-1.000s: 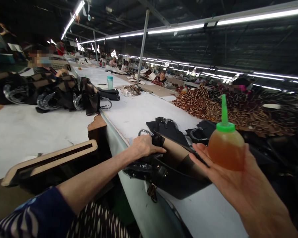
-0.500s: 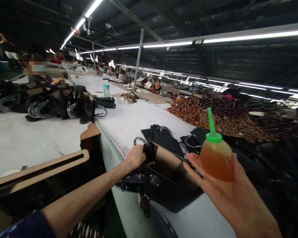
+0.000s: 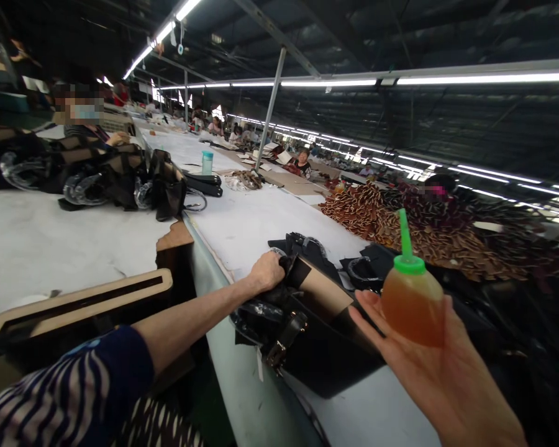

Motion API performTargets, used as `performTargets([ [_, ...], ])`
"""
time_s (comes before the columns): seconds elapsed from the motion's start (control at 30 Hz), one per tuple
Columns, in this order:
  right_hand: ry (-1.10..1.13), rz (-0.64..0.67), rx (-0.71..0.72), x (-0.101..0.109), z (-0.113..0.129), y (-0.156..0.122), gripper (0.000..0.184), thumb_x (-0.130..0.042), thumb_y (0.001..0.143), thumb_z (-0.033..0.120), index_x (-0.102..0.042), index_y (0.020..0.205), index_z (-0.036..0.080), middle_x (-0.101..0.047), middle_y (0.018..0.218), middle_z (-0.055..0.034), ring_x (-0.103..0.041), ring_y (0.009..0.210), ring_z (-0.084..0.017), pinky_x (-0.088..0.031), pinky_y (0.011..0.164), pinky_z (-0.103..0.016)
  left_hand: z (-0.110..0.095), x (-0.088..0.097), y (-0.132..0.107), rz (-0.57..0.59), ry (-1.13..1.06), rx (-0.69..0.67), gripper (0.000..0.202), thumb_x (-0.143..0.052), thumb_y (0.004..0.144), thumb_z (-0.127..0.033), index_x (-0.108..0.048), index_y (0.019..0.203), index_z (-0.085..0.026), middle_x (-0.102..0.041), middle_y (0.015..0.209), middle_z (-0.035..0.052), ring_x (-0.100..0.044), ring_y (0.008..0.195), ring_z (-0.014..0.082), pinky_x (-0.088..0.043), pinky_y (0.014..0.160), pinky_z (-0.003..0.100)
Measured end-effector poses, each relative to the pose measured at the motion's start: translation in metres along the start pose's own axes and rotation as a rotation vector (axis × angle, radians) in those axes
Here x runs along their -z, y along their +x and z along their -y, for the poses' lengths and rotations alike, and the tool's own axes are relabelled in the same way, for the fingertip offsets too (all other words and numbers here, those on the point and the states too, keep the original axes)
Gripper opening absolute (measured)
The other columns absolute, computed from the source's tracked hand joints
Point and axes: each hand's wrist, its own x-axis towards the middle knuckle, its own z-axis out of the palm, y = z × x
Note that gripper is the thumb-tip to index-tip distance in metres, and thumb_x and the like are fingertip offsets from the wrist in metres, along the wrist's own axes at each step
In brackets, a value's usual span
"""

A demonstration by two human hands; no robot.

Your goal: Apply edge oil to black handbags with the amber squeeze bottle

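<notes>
A black handbag [image 3: 335, 354] lies tilted at the table's edge, its tan-lined opening facing up. My left hand [image 3: 268, 271] is closed on the bag's upper rim near a plastic-wrapped handle; exactly what its fingers pinch is hidden. In my right hand [image 3: 428, 372], palm up, rests a squeeze bottle [image 3: 412, 304] of amber liquid with a green cap and pointed nozzle. The right hand's fingers stretch out beside the bottle towards the bag's opening. A dark strap with metal fittings [image 3: 286, 338] hangs from the bag's near side.
Black bags with wrapped handles [image 3: 116, 177] stand at the left, a teal-lidded cup [image 3: 207, 162] behind them. A heap of brown pieces [image 3: 400, 230] lies at the right. A tan-edged black box-like piece [image 3: 84, 304] is near my left arm. Co-workers sit further back.
My left hand has shifted slightly right and up, pulling the bag's rim with it. The bag's strap has swung up a little. The bottle stays in my right hand; the view has turned slightly.
</notes>
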Motion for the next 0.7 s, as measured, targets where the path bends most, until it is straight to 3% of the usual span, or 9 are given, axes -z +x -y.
performTargets([
  [0.23, 0.025, -0.06, 0.003, -0.003, 0.003, 0.007, 0.048, -0.07, 0.071, 0.052, -0.066, 0.102, 0.016, -0.066, 0.098, -0.0187, -0.06, 0.1, -0.037, -0.054, 0.073, -0.052, 0.008, 0.017, -0.015, 0.234, -0.15, 0.007, 0.012, -0.05, 0.067, -0.018, -0.06, 0.063, -0.014, -0.053, 0.053, -0.0002, -0.054, 0.055, 0.0152, -0.043, 0.053, 0.023],
  [0.33, 0.013, -0.072, 0.015, -0.006, 0.003, 0.006, 0.046, -0.069, 0.073, 0.051, -0.067, 0.101, 0.015, -0.066, 0.099, -0.0177, -0.06, 0.101, -0.037, -0.054, 0.075, -0.052, 0.005, 0.022, -0.024, 0.406, -0.353, 0.029, 0.024, -0.057, 0.07, -0.033, -0.064, 0.082, -0.014, -0.064, 0.068, 0.0021, -0.059, 0.061, 0.0171, -0.047, 0.056, 0.025],
  [0.4, 0.037, -0.072, -0.001, -0.005, 0.003, 0.005, 0.046, -0.069, 0.073, 0.05, -0.067, 0.102, 0.015, -0.066, 0.101, -0.018, -0.059, 0.102, -0.036, -0.053, 0.077, -0.052, 0.003, 0.02, -0.028, 0.485, -0.45, 0.006, 0.04, -0.067, 0.064, -0.04, -0.063, 0.094, -0.014, -0.068, 0.08, 0.0042, -0.062, 0.071, 0.0196, -0.049, 0.064, 0.027],
  [0.43, 0.062, -0.072, -0.015, -0.005, 0.002, 0.003, 0.046, -0.07, 0.073, 0.05, -0.067, 0.103, 0.015, -0.066, 0.103, -0.0174, -0.059, 0.102, -0.036, -0.052, 0.079, -0.053, 0.003, 0.017, -0.028, 0.475, -0.438, -0.011, 0.045, -0.071, 0.06, -0.042, -0.064, 0.095, -0.014, -0.069, 0.083, 0.0049, -0.063, 0.075, 0.0208, -0.05, 0.067, 0.027],
  [0.5, 0.122, -0.055, -0.046, -0.003, 0.001, 0.001, 0.045, -0.07, 0.073, 0.048, -0.066, 0.104, 0.016, -0.066, 0.105, -0.014, -0.06, 0.102, -0.034, -0.05, 0.083, -0.053, 0.007, 0.011, -0.025, 0.347, -0.304, -0.023, 0.044, -0.074, 0.056, -0.043, -0.065, 0.088, -0.013, -0.069, 0.079, 0.0053, -0.063, 0.076, 0.0232, -0.05, 0.068, 0.029],
  [0.57, 0.17, 0.009, -0.059, 0.0, -0.002, 0.002, 0.043, -0.07, 0.075, 0.047, -0.066, 0.104, 0.016, -0.068, 0.099, -0.0106, -0.061, 0.098, -0.031, -0.047, 0.089, -0.052, 0.016, 0.006, -0.017, 0.225, -0.179, -0.019, 0.04, -0.07, 0.061, -0.047, -0.064, 0.08, -0.013, -0.07, 0.076, 0.0054, -0.064, 0.076, 0.0251, -0.049, 0.069, 0.031],
  [0.7, 0.202, 0.105, -0.048, 0.003, -0.007, 0.008, 0.048, -0.071, 0.073, 0.049, -0.064, 0.105, 0.015, -0.07, 0.094, -0.0087, -0.064, 0.087, -0.025, -0.042, 0.093, -0.051, 0.027, 0.005, 0.0, 0.253, -0.201, 0.034, 0.037, -0.068, 0.065, -0.049, -0.064, 0.08, -0.015, -0.069, 0.067, 0.0002, -0.065, 0.071, 0.0242, -0.05, 0.065, 0.03],
])
